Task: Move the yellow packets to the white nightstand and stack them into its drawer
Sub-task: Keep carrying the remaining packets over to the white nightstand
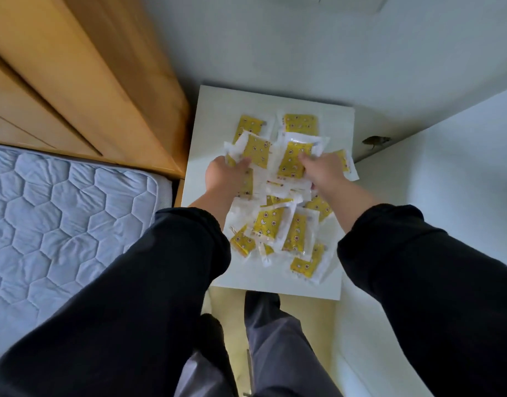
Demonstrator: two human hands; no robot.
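Several yellow packets (268,223) in clear wrappers lie in a loose heap on the top of the white nightstand (215,116). My left hand (222,174) grips a packet at the heap's left side, fingers curled round it. My right hand (322,169) grips another yellow packet (292,161) at the heap's right side. Two more packets (299,124) lie flat at the far end of the top. The drawer is not in view; the top hides the nightstand's front.
A wooden bed frame (103,90) and a quilted pale-blue mattress (60,213) lie to the left of the nightstand. White walls (418,67) close in behind and on the right. My legs stand on the pale floor (304,308) below the nightstand's near edge.
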